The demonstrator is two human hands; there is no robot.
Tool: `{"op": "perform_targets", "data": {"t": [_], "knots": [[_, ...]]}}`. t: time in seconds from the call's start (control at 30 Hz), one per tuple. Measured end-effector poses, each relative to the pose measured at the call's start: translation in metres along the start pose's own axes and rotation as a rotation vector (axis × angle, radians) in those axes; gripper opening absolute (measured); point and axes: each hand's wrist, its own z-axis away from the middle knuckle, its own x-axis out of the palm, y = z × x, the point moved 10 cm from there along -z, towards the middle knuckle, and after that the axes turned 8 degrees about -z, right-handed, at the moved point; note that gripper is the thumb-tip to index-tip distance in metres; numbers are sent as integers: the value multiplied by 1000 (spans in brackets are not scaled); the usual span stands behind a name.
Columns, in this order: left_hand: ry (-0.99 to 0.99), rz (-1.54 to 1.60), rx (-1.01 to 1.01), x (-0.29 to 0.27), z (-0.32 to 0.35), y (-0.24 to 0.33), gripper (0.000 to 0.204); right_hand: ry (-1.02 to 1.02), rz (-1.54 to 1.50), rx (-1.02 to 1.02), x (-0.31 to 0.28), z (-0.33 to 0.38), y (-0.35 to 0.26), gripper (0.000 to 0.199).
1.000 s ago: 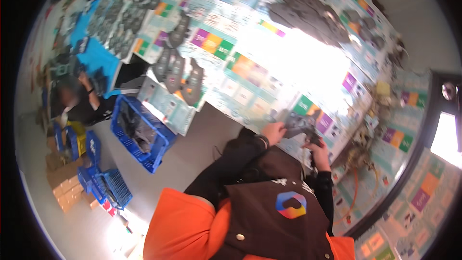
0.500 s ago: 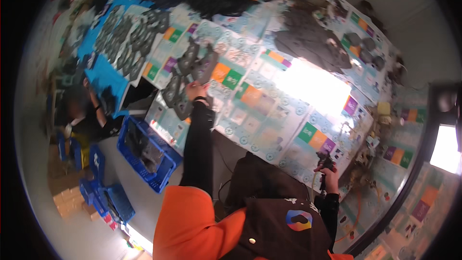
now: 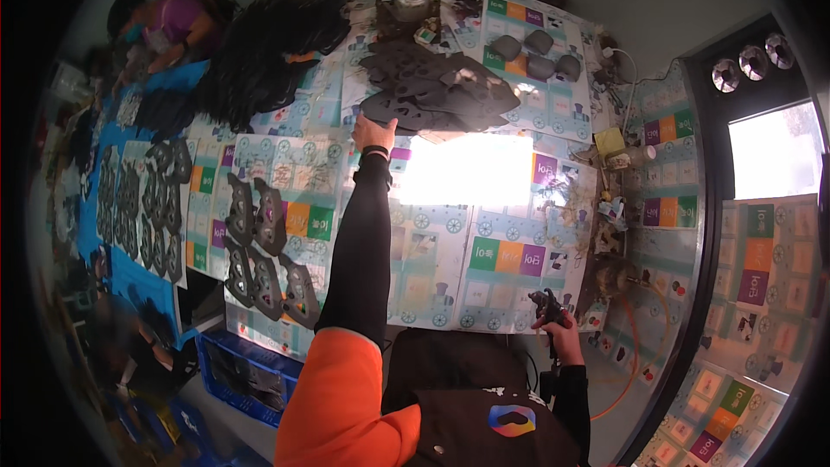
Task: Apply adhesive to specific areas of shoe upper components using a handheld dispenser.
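At the near edge of a pile of dark grey moulded pieces [image 3: 441, 91], my left hand [image 3: 374, 134] has its fingers closed on a grey moulded piece [image 3: 389, 112]. The fingertips are partly hidden by it. My right hand [image 3: 566, 342] grips a black spray gun [image 3: 551, 307] above the table's front edge, its nozzle pointing to the upper left. Several grey pieces with cut-out holes [image 3: 268, 281] lie in two rows on the table [image 3: 424, 294], left of my left forearm.
More cut-out pieces [image 3: 156, 199] lie in rows farther left. Black strips [image 3: 268, 52] are heaped at the back, beside a metal pot [image 3: 412, 2]. Rounded grey pads [image 3: 540, 41] lie back right. A blue crate [image 3: 242, 372] stands below the table. Two people work at the left.
My left hand has gone from the laid-out cut-out pieces to the pile, farther away and to the right. The view has turned; my right hand keeps the spray gun.
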Motion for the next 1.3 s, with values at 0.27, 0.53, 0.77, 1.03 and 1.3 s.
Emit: {"op": "perform_targets", "data": {"t": [0.27,0.53,0.77,1.03,1.3], "knots": [[-380,-347,91,-1,-77,-4,126,7,3,22,-3,37,15,34],[-318,-319,92,24,-50,11,99,-5,15,43,4,20,16,33],[-251,152,89,9,-65,-14,54,-106,51,4,30,3,-9,37],[-118,546,91,-36,97,-36,28,-89,29,13,18,6,-2,43],[-34,418,58,-78,254,-67,20,-274,100,-55,38,-18,-25,34]]}}
